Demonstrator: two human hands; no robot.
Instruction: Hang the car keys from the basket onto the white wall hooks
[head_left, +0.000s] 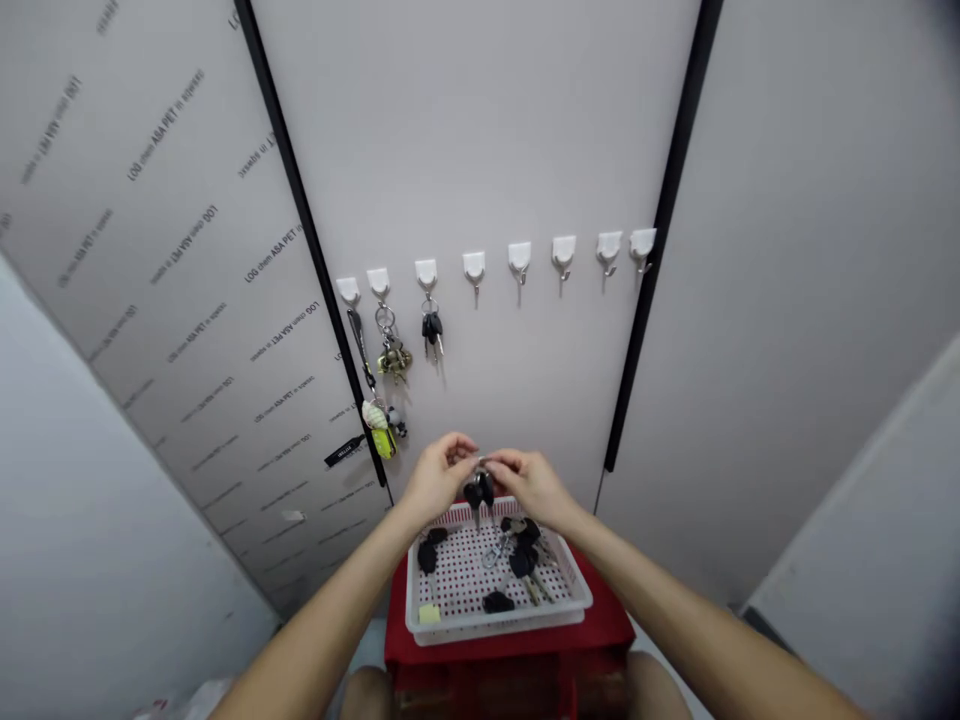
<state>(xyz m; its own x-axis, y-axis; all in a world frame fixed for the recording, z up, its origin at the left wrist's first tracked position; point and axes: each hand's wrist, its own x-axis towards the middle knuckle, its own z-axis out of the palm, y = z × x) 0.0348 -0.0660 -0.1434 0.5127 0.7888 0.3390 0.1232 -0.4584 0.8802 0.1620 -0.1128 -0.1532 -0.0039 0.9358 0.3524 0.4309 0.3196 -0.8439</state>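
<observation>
Both hands meet above the far rim of a white perforated basket (510, 630). My left hand (441, 474) pinches the top of a small bunch of black-headed keys (480, 490) between thumb and fingers. From the other side, my right hand (531, 482) grips the same bunch near its ring, which the fingertips partly hide. The keys dangle with their blades downward. Inside the basket lie more black-headed keys (525, 562) on the right, another black key (427, 556) on the left, a black key head (498, 602) near the front and a yellow paper piece (429, 613).
A row of several white hooks (474, 266) is fixed to the pale panel ahead. The leftmost three carry a strap with a yellow-green charm (383, 443), a brass key bunch (394, 358) and black-headed keys (433, 328). Under the basket is a red surface (607, 625).
</observation>
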